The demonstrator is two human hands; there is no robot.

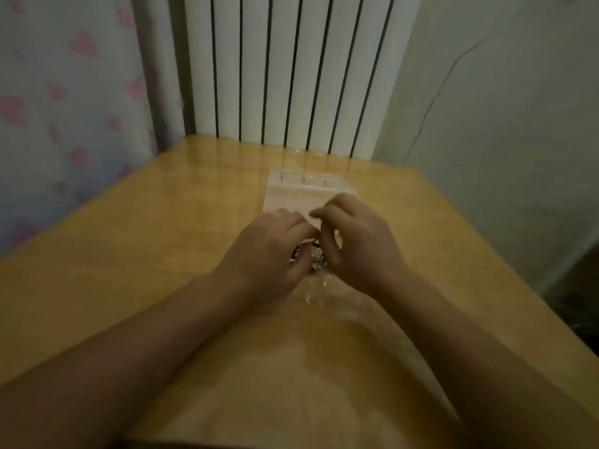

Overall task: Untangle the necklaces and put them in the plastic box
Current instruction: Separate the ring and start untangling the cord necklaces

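My left grip [275,241] and right grip [353,238] pinch the necklaces [311,256] between them | plastic box [301,192] just beyond, right grip nearer | untangling unfinished.

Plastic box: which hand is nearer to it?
Right. The right hand overlaps the near edge of the plastic box in this view, its curled fingers against it. The left hand sits nearer the camera, on the necklaces.

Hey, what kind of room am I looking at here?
Probably a room in a home, perhaps a bedroom: a white column radiator on the wall, a curtain with pink hearts at left, and a small wooden table pushed against them.
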